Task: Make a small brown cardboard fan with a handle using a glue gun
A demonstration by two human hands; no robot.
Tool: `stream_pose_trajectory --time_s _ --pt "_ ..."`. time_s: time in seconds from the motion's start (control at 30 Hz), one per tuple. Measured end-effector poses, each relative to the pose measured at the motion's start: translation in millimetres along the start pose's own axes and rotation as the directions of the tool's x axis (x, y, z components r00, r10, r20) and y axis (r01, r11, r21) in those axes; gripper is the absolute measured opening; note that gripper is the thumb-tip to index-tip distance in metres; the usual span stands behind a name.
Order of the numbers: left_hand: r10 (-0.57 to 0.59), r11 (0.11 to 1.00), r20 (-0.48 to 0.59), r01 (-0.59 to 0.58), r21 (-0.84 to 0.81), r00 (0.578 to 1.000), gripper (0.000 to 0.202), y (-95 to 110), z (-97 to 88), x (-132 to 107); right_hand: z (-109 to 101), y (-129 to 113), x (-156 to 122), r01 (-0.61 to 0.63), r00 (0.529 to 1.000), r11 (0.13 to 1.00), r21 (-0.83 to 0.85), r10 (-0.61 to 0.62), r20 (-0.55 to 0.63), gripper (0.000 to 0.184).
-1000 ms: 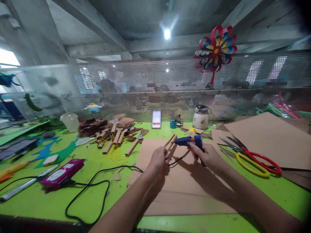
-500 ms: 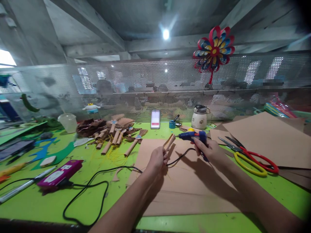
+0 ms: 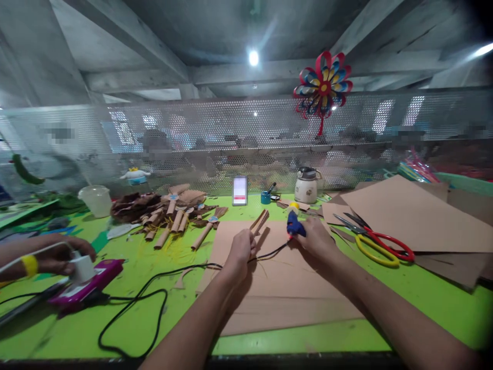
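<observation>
My left hand [image 3: 242, 251] is closed around a folded strip of brown paper [image 3: 260, 221], which points up and away from me. In my right hand [image 3: 318, 237] is a blue hot glue gun [image 3: 295, 224], held apart from the paper strip. Its black cord [image 3: 271, 253] runs left past my left hand. Under both hands lies a large sheet of brown paper [image 3: 277, 311]. At the left, another person's hand [image 3: 57, 255] with a yellow wristband holds a white plug [image 3: 82, 268] at the purple power strip [image 3: 110, 268].
Rolled brown paper pieces [image 3: 177, 221] with yellow strings lie behind to the left. Scissors with yellow and red handles [image 3: 379, 252] rest at the right, near stacked brown sheets [image 3: 416, 216]. A phone [image 3: 239, 190], a blue pot [image 3: 265, 197] and a jug [image 3: 307, 186] stand behind.
The glue gun has moved away from the paper strip and turned, its nozzle no longer pointing left at the strip. Another person's hand has come in from the left with the plug.
</observation>
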State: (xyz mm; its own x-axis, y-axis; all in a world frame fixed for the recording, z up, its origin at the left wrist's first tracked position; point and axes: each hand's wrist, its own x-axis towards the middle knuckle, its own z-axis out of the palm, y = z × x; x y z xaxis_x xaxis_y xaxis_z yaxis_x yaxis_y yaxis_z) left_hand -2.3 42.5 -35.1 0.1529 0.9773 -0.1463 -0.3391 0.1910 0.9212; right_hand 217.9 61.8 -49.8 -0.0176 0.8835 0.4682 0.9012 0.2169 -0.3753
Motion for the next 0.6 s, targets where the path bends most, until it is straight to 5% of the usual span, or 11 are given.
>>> stream_pose_trajectory --time_s 0.17,0.33,0.47,0.6 --pt "0.049 0.997 -0.045 -0.047 0.053 0.998 0.01 4.1 1.6 -3.1 -8.4 -1.8 -3.4 0.089 0.993 0.995 0.043 -0.092 0.077 0.022" --pt "0.018 0.998 0.027 -0.02 0.067 0.999 0.006 5.8 7.1 -9.8 -25.6 -13.5 1.9 0.144 0.989 0.97 0.198 -0.148 0.003 0.034" --pt "-0.059 0.997 0.112 0.052 0.064 0.992 0.005 4.7 10.5 -11.0 -34.2 -24.8 -0.6 0.245 0.96 0.84 0.484 -0.28 0.0 0.053" --pt "-0.111 0.994 0.173 0.105 0.043 0.979 0.006 3.4 9.1 -9.7 -37.7 -25.8 -4.7 0.183 0.959 0.778 0.601 -0.276 0.066 0.047"
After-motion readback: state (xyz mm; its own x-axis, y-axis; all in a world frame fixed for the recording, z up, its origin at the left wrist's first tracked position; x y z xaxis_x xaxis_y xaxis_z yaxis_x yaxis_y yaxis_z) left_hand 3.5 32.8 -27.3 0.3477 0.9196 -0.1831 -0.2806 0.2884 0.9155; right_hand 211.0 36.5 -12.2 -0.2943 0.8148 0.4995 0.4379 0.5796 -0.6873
